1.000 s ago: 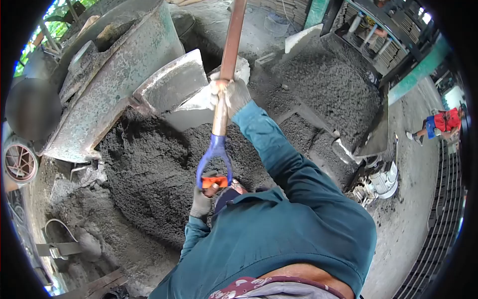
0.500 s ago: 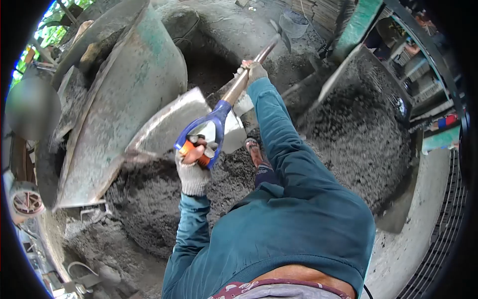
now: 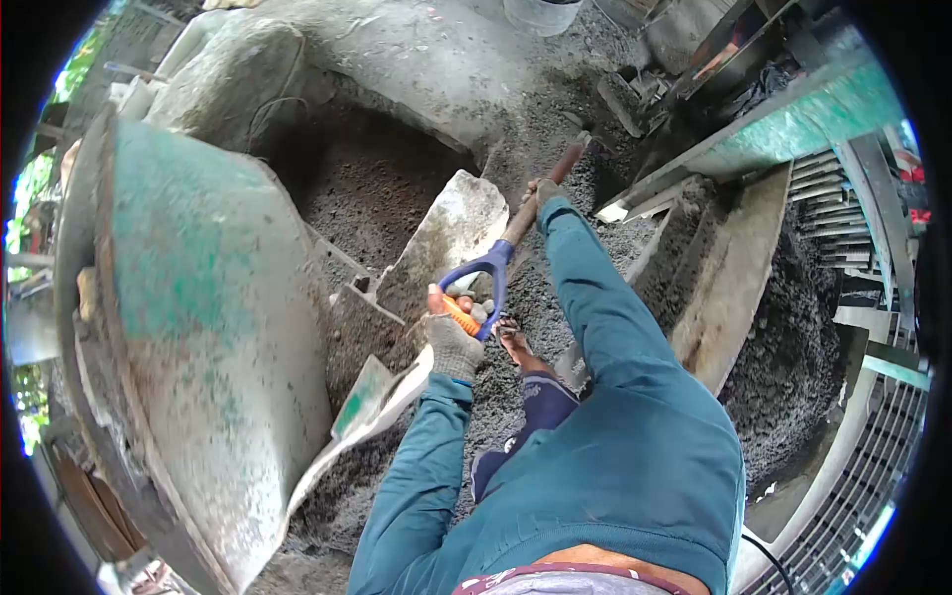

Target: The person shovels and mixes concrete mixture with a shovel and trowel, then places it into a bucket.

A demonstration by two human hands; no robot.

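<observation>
The shovel (image 3: 518, 229) slanted forward and to the right through the middle, its grip in the left hand (image 3: 453, 342) and its shaft, farther ahead, in the right hand (image 3: 545, 191). One foot (image 3: 514, 347) was just right of the grip. The drum (image 3: 218, 297) lay on the left; ahead, between drum and shovel, was a pit (image 3: 367, 183). A slab (image 3: 461, 220) stood just left of the shaft. The bucket (image 3: 543, 15) sat at the far edge. On the right, a board (image 3: 736, 273) lay between the right sleeve (image 3: 605, 312) and a gravel heap (image 3: 793, 342).

Dusty pale-grey ground (image 3: 407, 55) spans the top; a chipped green-painted beam (image 3: 803, 124) slants upper right, dark barred grating (image 3: 873, 466) lower right; sunlit green foliage (image 3: 79, 69) edges the left.
</observation>
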